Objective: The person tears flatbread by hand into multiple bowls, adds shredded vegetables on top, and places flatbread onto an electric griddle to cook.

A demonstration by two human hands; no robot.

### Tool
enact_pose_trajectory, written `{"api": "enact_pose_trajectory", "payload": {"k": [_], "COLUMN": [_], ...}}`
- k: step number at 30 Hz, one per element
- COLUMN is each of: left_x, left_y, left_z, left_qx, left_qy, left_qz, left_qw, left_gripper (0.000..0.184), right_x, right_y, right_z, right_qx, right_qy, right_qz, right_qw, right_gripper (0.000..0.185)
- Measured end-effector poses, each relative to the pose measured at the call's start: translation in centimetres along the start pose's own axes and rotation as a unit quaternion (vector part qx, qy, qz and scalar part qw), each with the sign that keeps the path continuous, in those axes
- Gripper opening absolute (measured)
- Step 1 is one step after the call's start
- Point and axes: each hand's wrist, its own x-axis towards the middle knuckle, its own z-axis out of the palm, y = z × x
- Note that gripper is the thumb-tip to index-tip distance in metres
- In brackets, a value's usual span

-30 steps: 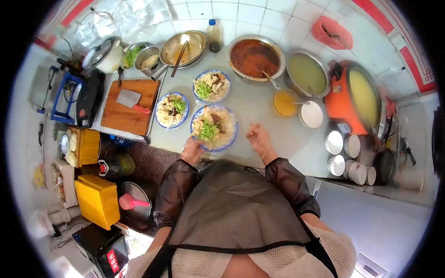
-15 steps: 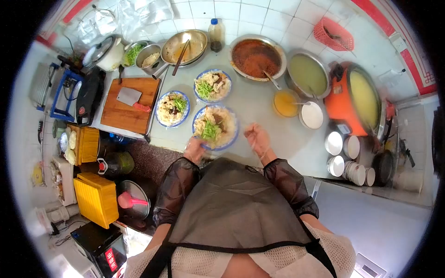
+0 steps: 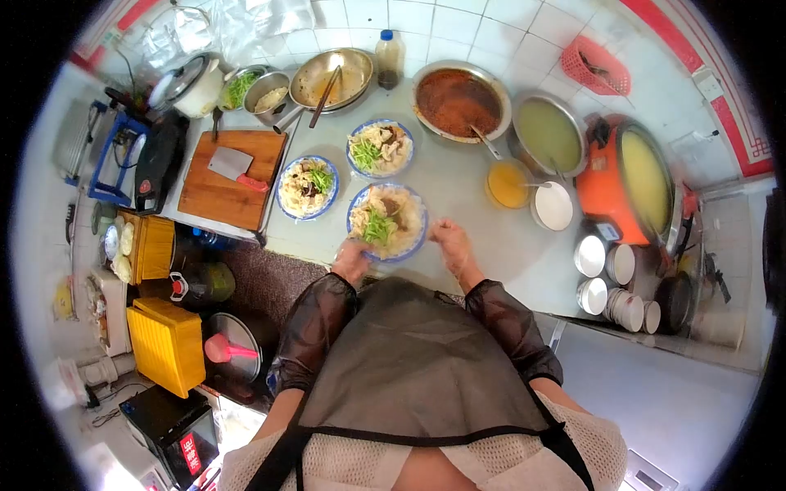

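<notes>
Blue-rimmed round plate (image 3: 422, 236) of pale food (image 3: 366, 209) and green shreds (image 3: 377, 228) on the grey counter (image 3: 508, 262) seems stiff but loosely loaded, best held level by 2 opposite edges, the left hand (image 3: 352, 259) pinching its near-left rim, the right hand (image 3: 455, 248) curled just beside it, grip unclear.

Countertop (image 3: 512, 258) open right of hands (image 3: 453, 248); white bowls (image 3: 589, 257) block farther right, plates (image 3: 423, 229) ahead.

Three round, blue-rimmed plates of food (image 3: 423, 236) sit left of a round steel basin of reddish sauce (image 3: 507, 100) on a pale grey countertop (image 3: 512, 266). Right of the basin stand a round steel pot (image 3: 521, 151) and a rounded orange pot (image 3: 598, 192).
</notes>
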Motion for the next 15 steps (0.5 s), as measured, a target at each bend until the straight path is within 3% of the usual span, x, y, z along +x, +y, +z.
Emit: {"api": "enact_pose_trajectory", "payload": {"k": [5, 7, 8, 10, 15], "left_x": [1.4, 1.6, 1.2, 0.3, 3.1], "left_y": [-0.9, -1.6, -1.3, -0.1, -2.7], "left_z": [-0.2, 0.8, 1.5, 3.0, 0.2], "left_qx": [0.079, 0.054, 0.054, 0.15, 0.102], "left_qy": [0.055, 0.085, 0.084, 0.083, 0.061], "left_qz": [-0.02, 0.038, 0.038, -0.052, -0.007], "left_qw": [0.995, 0.994, 0.994, 0.984, 0.993], "left_gripper": [0.047, 0.027, 0.027, 0.038, 0.032], "right_x": [-0.5, 0.9, 1.4, 2.0, 2.5], "right_y": [-1.6, 0.2, 0.8, 0.7, -0.2], "right_z": [2.7, 1.6, 1.1, 1.1, 0.7], "right_qx": [-0.185, -0.219, -0.253, -0.288, -0.348], "right_qy": [0.151, 0.167, 0.181, 0.194, 0.17], "right_qz": [0.013, -0.023, -0.058, -0.079, -0.137], "right_qw": [0.971, 0.961, 0.949, 0.935, 0.912], "right_gripper": [0.009, 0.008, 0.008, 0.007, 0.015]}}
